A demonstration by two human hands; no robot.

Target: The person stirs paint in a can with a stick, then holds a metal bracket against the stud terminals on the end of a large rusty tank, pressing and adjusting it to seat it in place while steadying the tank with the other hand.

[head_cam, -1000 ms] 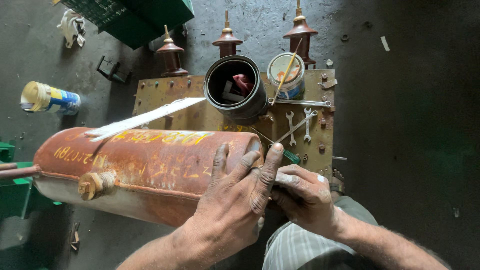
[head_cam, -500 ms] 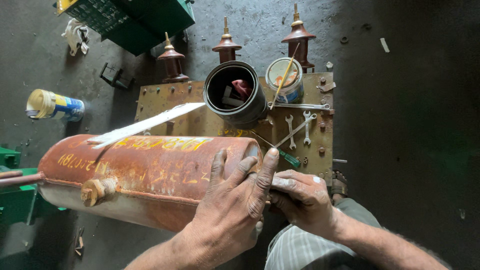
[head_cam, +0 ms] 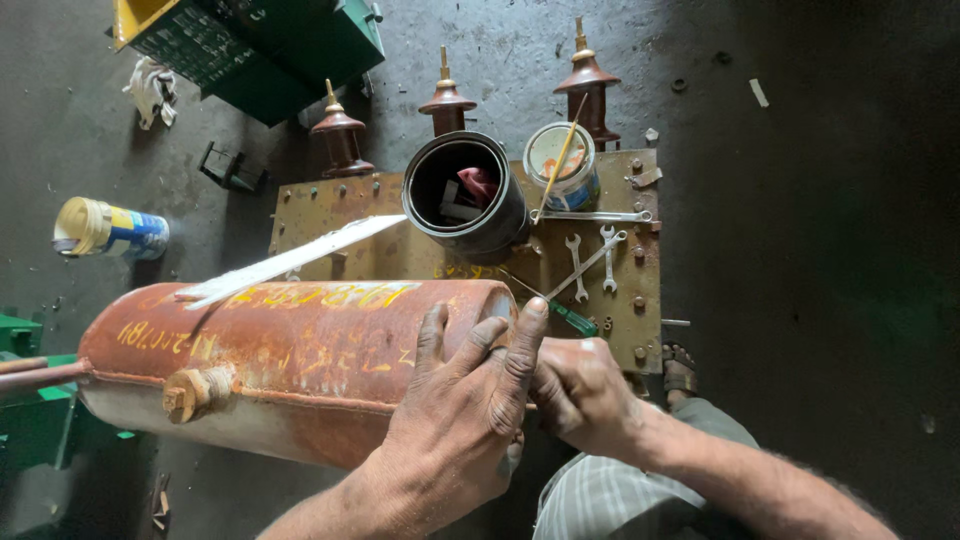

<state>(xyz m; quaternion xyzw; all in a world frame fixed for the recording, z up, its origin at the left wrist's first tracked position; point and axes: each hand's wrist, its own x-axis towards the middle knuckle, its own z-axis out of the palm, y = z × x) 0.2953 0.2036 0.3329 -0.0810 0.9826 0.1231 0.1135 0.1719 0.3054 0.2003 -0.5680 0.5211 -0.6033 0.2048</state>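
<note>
Little has changed over the last second: your view has drifted down slightly, so the rusty cylindrical tank (head_cam: 290, 370) sits a bit lower in frame, and your hands have barely shifted on it. It reads as sustained work at the tank's end, not a new step.

Left hand (head_cam: 455, 430): lies flat on the tank's right end at lower centre, fingers spread and extended, palm pressing the shell. Grip is open, bracing rather than holding anything.

Right hand (head_cam: 580, 395): just right of the left, touching it, curled closed at the tank's end face. Can't tell what it grips; the left hand's fingers and the tank edge hide it. The green-handled screwdriver (head_cam: 560, 310) lies just above that hand, on the plate, not in it as far as I can see.

Around you:
- Rusty cover plate (head_cam: 330, 215) behind the tank serves as the surface: open-end spanners (head_cam: 590, 262), a black can (head_cam: 465, 195), a small paint tin (head_cam: 562, 165) with a stick in it.
- Three brown insulator bushings (head_cam: 447, 100) along its far edge.
- A white strip (head_cam: 290, 262) rests across the tank top.
- Taped roll (head_cam: 105, 228) on the floor at left, green crate (head_cam: 270, 45) upper left.
</note>
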